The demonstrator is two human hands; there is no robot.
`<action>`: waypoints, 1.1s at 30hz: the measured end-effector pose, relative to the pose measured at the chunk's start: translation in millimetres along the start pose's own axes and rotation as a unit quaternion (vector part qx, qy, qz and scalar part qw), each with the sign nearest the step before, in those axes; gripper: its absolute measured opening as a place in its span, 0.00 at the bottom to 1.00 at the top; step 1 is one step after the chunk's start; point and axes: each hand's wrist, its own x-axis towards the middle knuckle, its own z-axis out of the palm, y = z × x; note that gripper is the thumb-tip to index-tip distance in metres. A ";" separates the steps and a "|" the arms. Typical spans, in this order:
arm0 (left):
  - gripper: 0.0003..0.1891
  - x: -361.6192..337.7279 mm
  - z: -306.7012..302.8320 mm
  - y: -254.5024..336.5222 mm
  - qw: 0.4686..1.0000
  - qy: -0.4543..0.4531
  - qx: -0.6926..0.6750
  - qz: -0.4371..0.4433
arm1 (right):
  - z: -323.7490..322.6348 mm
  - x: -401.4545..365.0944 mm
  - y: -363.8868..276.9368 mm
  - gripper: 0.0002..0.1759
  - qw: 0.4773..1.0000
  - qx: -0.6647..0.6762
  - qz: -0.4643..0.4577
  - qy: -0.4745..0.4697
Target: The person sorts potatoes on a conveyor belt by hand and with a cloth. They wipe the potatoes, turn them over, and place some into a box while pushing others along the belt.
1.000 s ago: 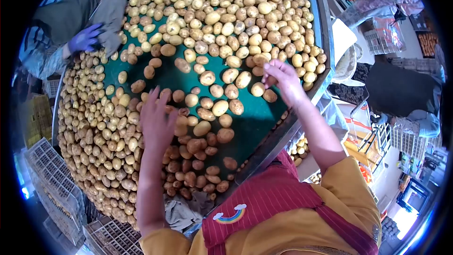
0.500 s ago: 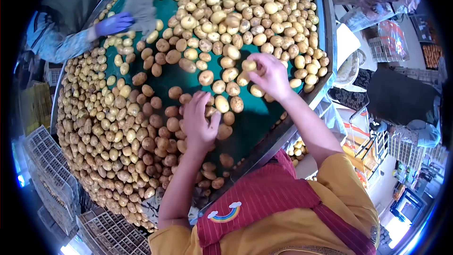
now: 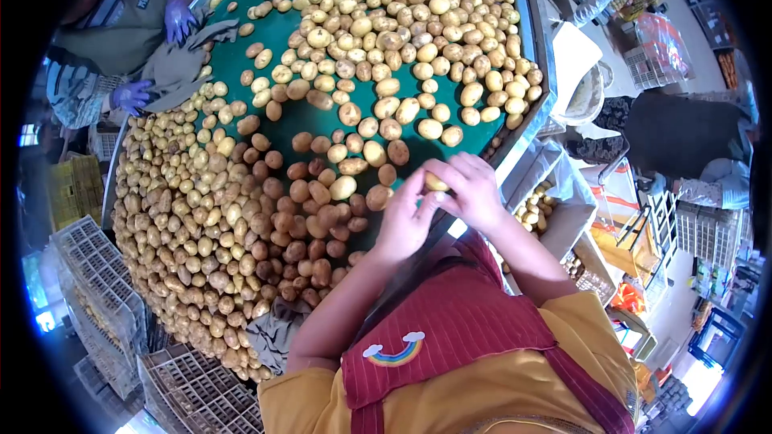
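Note:
My two hands meet in front of my apron at the near edge of the green table [image 3: 283,130]. A small yellow potato [image 3: 435,182] sits between them. My right hand [image 3: 474,190] is closed round it from the right, while the fingertips of my left hand [image 3: 404,221] press on it from the left. Part of the potato is hidden by the fingers. Many loose potatoes [image 3: 217,225] lie heaped to the left, and more potatoes [image 3: 402,24] spread over the far side. A few single ones lie just beyond my hands.
Across the table at the left, a person in purple gloves [image 3: 129,97] handles a grey cloth [image 3: 173,72]. Another grey cloth [image 3: 277,333] lies by my left forearm. Plastic crates [image 3: 197,390] stand at lower left. A metal rim [image 3: 540,116] borders the table; a lined box of potatoes [image 3: 535,209] stands right.
Both hands have left the potatoes on the table and come together near my body, the right one bringing a potato. The other person's gloved hands and cloth have shifted toward the table's left edge.

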 end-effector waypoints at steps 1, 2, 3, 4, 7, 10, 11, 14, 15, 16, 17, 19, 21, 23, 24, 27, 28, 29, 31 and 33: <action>0.23 -4.8 0.8 -2.0 0.996 -0.043 0.079 0.007 | -9.4 -14.3 -1.2 0.22 1.000 0.005 0.020 -0.005; 0.23 -15.5 5.1 -17.8 0.993 -0.047 0.108 0.007 | -12.9 -33.1 2.0 0.20 0.999 0.013 0.037 0.035; 0.24 -19.4 2.9 -14.9 0.984 -0.057 0.158 0.058 | -19.6 -54.7 7.2 0.19 0.995 -0.009 0.062 0.077; 0.24 -23.5 -2.9 -10.4 0.970 -0.068 0.208 0.107 | -36.3 -77.2 13.5 0.19 0.990 -0.025 0.108 0.087; 0.22 -25.3 -34.5 -4.5 0.946 -0.019 0.317 0.058 | -68.5 -194.9 54.7 0.19 0.927 -0.064 0.328 0.173; 0.18 -7.2 -81.1 -20.3 0.899 0.118 0.393 0.152 | -126.4 -315.2 69.9 0.19 0.856 -0.171 0.458 0.167; 0.16 0.3 -101.6 -35.8 0.890 0.148 0.402 0.155 | -143.9 -351.8 70.2 0.18 0.828 -0.249 0.486 0.128; 0.13 27.7 -122.8 -39.1 0.797 0.234 0.548 0.098 | -183.9 -436.7 65.0 0.17 0.758 -0.464 0.458 -0.024; 0.12 40.4 -128.0 -42.3 0.790 0.221 0.563 0.098 | -183.5 -436.2 65.9 0.17 0.768 -0.362 0.526 0.053; 0.11 53.6 -133.6 -46.3 0.783 0.208 0.578 0.097 | -182.8 -437.5 67.5 0.17 0.763 -0.252 0.582 0.128; 0.10 64.8 -137.9 -50.4 0.776 0.192 0.593 0.096 | -181.1 -440.2 66.1 0.16 0.740 -0.137 0.628 0.199; 0.07 86.4 -139.1 -54.2 0.762 0.136 0.633 -0.004 | -157.5 -430.0 79.6 0.13 0.798 -0.024 0.559 0.223; 0.05 103.9 -144.4 -57.1 0.765 0.100 0.636 -0.015 | -135.8 -390.2 85.4 0.09 0.803 0.078 0.558 0.194; 0.06 113.8 -152.8 -57.6 0.780 0.065 0.623 -0.015 | -118.7 -283.3 62.6 0.05 0.690 0.315 0.600 0.254; 0.07 112.7 -156.3 -57.5 0.786 0.050 0.616 -0.019 | -112.7 -247.8 60.1 0.05 0.563 0.482 0.599 0.301; 0.07 95.4 -174.5 -23.6 0.965 0.190 0.174 -0.047 | -78.6 -143.5 35.8 0.15 0.684 0.483 0.516 0.180; 0.10 87.1 -193.6 -23.3 0.977 0.207 -0.028 -0.053 | -66.7 -116.8 30.3 0.17 0.721 0.462 0.496 0.147; 0.11 67.2 -199.4 3.2 0.960 0.232 -0.143 -0.061 | -56.0 -93.4 26.6 0.16 0.761 0.432 0.478 0.083; 0.10 34.8 -227.8 14.0 0.909 0.272 -0.302 -0.092 | -22.2 -46.7 21.1 0.12 0.851 0.368 0.374 -0.029; 0.11 10.2 -253.1 -6.1 0.897 0.303 -0.309 -0.088 | 21.6 2.3 7.1 0.09 0.928 0.290 0.209 -0.103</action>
